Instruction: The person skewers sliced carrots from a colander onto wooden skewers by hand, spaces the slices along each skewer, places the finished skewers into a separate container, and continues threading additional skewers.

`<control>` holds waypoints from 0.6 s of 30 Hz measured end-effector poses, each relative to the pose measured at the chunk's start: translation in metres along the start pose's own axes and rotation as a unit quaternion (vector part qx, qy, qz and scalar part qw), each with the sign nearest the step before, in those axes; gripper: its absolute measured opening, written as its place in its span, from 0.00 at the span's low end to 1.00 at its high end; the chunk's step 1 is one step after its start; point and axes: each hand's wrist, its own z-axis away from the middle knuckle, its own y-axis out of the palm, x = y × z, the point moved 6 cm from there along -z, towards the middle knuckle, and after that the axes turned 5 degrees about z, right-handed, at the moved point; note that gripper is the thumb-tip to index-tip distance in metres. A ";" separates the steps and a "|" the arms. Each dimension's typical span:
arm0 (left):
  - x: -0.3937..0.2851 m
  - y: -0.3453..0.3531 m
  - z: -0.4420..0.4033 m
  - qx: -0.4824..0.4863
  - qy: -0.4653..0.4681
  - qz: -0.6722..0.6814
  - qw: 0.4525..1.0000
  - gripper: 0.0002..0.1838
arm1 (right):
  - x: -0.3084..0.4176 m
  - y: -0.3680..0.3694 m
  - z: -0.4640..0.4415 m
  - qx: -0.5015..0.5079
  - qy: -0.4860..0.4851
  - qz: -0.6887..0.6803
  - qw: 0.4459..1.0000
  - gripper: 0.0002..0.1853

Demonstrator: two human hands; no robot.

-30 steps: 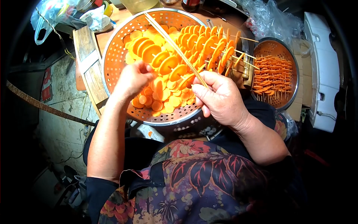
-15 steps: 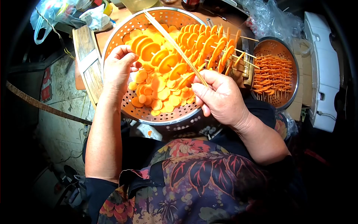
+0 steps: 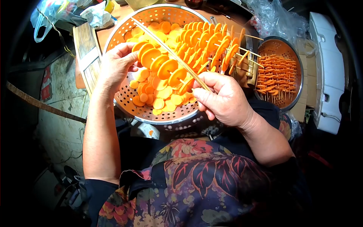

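Observation:
My right hand (image 3: pixel 223 97) grips several bare wooden skewers (image 3: pixel 166 47), which slant up and left over the colander. The same hand holds the lower end of a skewer threaded with spaced orange carrot slices (image 3: pixel 165 69). At that skewer's far end, my left hand (image 3: pixel 120 65) has its thumb and fingers closed at the edge of the outermost slice; its fingertips are partly hidden. Beneath both hands, a large perforated metal colander (image 3: pixel 181 118) holds loose carrot slices (image 3: pixel 145 90). Other loaded carrot skewers (image 3: pixel 206 39) lie across its right side.
To the right stands a smaller colander (image 3: pixel 298 72) with many filled skewers. Beyond it is a white foam box (image 3: pixel 327 72). Clear plastic bags (image 3: pixel 278 22) lie at the back right. A slatted wooden piece (image 3: pixel 87 55) and a bluish plastic bag (image 3: pixel 49 22) are at the left.
My left hand has come up to the end of the threaded skewer and a slice there. The bare skewers have swung slightly left and down. The right hand has barely shifted.

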 end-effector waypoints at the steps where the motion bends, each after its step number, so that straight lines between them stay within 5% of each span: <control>1: 0.002 0.000 -0.001 0.017 -0.007 -0.016 1.000 0.10 | 0.000 0.001 0.000 0.003 0.000 -0.003 1.000 0.07; 5: -0.004 0.000 0.000 -0.007 0.045 -0.052 0.998 0.09 | 0.000 0.001 -0.002 -0.005 -0.011 0.011 1.000 0.07; 10: -0.001 -0.026 -0.005 -0.153 0.044 -0.030 0.987 0.06 | 0.000 -0.002 0.001 -0.028 -0.002 -0.009 1.000 0.08; 16: 0.007 -0.026 0.000 -0.151 -0.021 -0.087 0.984 0.05 | 0.001 -0.012 -0.001 -0.092 -0.022 -0.028 0.995 0.08; 18: 0.022 -0.017 -0.003 -0.043 -0.102 -0.138 0.984 0.05 | 0.005 -0.011 0.000 -0.099 -0.022 -0.035 0.994 0.07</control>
